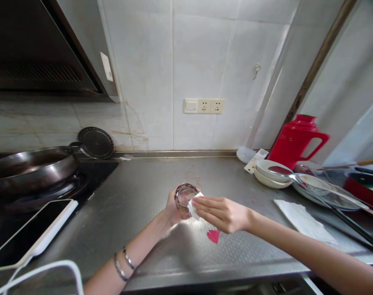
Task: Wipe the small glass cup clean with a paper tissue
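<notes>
My left hand [172, 208] is wrapped round a clear glass [177, 197] with its round mouth turned up toward me. A folded white tissue [192, 209] is pinched in the fingers of my right hand [227, 214], pressed against the right side of the glass's rim. Part of the glass is hidden behind the tissue and my fingers. On the steel counter [143, 184] just below my right hand lies a small pink scrap [213, 235].
A pan [35, 164] sits on the stove at left, with a phone in a white case [32, 233] and its cable nearer me. At right are a red thermos jug [292, 141], stacked bowls [270, 178], plates with utensils, and a white paper sheet [304, 221].
</notes>
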A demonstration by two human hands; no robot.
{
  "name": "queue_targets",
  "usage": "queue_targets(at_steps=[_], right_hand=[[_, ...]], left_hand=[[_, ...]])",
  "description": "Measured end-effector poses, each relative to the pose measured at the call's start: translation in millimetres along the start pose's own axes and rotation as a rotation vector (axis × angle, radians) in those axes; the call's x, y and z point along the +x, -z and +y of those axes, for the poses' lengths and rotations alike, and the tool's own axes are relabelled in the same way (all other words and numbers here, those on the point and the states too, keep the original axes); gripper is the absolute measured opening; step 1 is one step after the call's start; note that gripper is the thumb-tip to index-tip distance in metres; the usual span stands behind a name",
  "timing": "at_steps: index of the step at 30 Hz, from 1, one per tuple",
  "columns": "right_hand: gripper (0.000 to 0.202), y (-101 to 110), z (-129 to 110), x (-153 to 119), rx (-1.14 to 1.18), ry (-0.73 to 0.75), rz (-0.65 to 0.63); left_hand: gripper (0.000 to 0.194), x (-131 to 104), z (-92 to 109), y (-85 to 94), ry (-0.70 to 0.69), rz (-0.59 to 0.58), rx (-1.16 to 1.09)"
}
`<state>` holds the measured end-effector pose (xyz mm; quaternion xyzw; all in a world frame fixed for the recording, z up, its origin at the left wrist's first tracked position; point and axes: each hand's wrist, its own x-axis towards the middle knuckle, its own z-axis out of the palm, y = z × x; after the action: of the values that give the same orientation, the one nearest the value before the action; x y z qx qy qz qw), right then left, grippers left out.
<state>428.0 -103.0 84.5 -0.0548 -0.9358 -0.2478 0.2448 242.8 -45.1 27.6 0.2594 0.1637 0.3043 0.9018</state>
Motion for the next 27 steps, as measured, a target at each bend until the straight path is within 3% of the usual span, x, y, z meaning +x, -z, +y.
queue_targets(at_steps=[4,8,13,19,27], right_hand=[[0.030,-15.0,-13.4,-2.8,-0.023,-0.187,0.141],[0.043,-47.7,-33.1,4.7,0.014,-0.508,0.385],[0.032,-76.8,-45.9,21.3,0.022,-0.947,0.699],[0.020,-72.0,-42.5,33.9,0.103,-1.242,0.741],[0.021,-74.2,-30.7,36.0,0.274,-1.359,0.779]], left_hand=[[0.039,0.0,-0.7,-4.2,-0.086,0.103,-0.031],[0.041,0.3,0.9,-6.5,-0.151,0.182,-0.037],[0.052,3.1,2.5,2.1,-0.143,0.259,0.039],[0.059,3.6,5.7,8.0,-0.177,0.341,0.235],[0.042,6.1,11.8,9.8,-0.548,0.268,0.539]])
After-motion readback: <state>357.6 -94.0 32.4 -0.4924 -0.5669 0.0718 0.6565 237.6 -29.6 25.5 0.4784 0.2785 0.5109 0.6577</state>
